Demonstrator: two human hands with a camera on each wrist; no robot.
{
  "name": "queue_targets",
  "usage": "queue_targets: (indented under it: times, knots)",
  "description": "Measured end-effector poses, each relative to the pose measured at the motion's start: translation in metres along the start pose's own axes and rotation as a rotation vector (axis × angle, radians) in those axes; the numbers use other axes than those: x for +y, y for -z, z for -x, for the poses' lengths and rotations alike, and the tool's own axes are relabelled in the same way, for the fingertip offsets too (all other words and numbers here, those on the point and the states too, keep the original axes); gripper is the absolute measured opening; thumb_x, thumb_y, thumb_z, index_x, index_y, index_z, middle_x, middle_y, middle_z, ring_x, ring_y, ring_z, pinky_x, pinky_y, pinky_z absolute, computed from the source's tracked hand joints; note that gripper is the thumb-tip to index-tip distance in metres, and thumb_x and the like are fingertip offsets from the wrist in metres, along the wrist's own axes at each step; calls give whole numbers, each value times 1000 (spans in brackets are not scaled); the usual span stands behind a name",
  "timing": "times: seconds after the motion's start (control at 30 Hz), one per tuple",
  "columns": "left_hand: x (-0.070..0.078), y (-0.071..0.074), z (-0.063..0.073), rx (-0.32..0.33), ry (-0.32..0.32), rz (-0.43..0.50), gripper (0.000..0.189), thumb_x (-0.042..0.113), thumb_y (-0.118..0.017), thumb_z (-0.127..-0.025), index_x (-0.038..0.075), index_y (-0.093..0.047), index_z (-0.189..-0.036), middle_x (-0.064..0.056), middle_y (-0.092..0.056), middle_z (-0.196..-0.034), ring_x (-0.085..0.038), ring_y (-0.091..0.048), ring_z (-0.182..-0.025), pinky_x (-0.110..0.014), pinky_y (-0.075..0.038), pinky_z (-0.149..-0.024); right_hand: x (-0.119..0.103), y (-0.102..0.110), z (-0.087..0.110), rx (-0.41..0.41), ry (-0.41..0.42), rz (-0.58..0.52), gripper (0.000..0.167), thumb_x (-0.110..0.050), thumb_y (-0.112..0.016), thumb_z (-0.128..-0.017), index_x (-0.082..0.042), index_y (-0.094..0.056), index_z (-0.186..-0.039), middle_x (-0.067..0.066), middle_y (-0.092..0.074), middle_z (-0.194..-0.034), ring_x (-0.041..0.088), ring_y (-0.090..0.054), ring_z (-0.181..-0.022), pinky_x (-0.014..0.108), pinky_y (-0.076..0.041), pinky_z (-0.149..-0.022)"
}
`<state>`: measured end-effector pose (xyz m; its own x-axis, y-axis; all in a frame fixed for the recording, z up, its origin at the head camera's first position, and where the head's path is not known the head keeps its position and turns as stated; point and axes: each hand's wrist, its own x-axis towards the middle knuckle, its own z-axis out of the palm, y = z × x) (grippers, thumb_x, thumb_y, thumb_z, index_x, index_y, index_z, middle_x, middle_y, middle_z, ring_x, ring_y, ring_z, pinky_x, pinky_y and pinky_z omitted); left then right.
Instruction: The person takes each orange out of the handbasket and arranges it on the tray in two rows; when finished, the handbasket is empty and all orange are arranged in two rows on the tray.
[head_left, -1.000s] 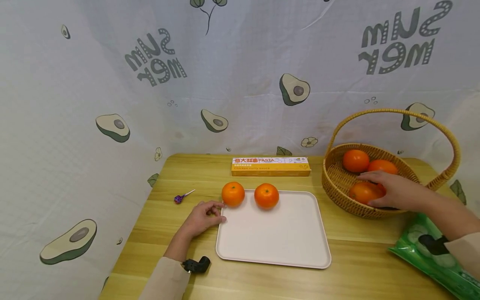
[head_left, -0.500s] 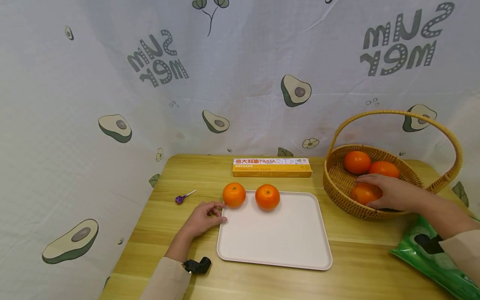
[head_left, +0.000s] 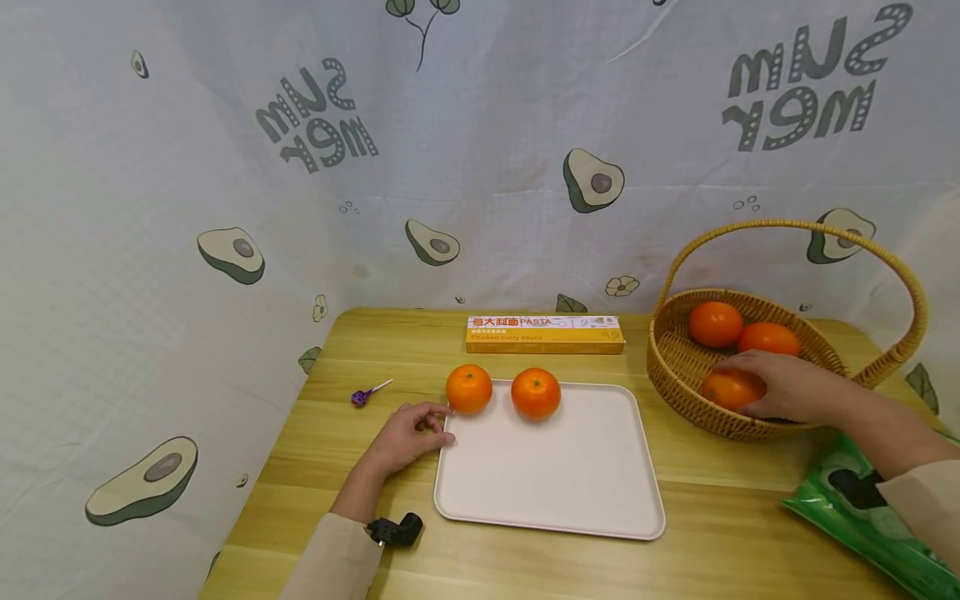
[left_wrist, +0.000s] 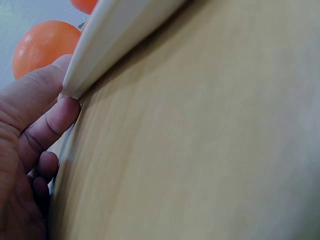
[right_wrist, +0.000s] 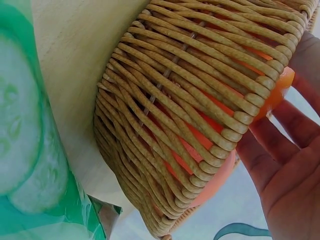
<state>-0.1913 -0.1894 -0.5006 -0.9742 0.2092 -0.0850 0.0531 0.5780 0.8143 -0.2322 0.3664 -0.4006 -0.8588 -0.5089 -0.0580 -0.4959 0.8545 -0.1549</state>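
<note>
My left hand (head_left: pixel 405 437) is at the left edge of the pale rectangular tray (head_left: pixel 551 475). In the left wrist view, its thumb and index finger pinch the tray's rim. Near the tray's back edge sit two oranges (head_left: pixel 469 389) side by side, one at the left corner. Over at the right, my right hand (head_left: pixel 795 387) reaches into a wicker basket (head_left: pixel 678 392). Its fingers curl round the front orange (head_left: pixel 729 389), whose right side is hidden under the hand. Behind that lie two more oranges (head_left: pixel 716 324). The right wrist view shows the fingers (right_wrist: pixel 270 142) inside the woven rim.
The basket's tall handle (head_left: pixel 795 223) arches above the right hand. A yellow pasta box (head_left: pixel 544 335) lies behind the tray, and a purple lollipop (head_left: pixel 361 398) lies to its left. Under the right forearm is a green bag (head_left: pixel 832 492). A printed curtain (head_left: pixel 495 167) backs the table.
The fingers of my right hand have settled slightly lower over the front orange in the basket. My left hand stays at the tray's edge.
</note>
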Motion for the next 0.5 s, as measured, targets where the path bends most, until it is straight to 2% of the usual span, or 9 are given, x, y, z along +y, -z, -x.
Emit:
queue_targets:
  times: [0.33, 0.5]
  knots:
    - [-1, 0, 0, 2, 4, -1, 34, 26, -84, -84, 18, -74, -115, 7, -68, -85, -15, -48, -87, -27, -36, -78, -2, 0, 0, 13, -10, 20, 55, -23, -92, -72, -6, -70, -120, 12, -70, -117, 32, -66, -105, 50, -53, -89]
    - [-2, -1, -1, 0, 3, 4, 34, 28, -84, -84, 18, -74, -115, 7, -67, -86, -15, -47, -88, -28, -36, -79, -4, 3, 1, 34, -22, 5, 57, -24, -91, -73, -4, -69, -121, 16, -70, -118, 36, -64, -108, 54, -52, -90]
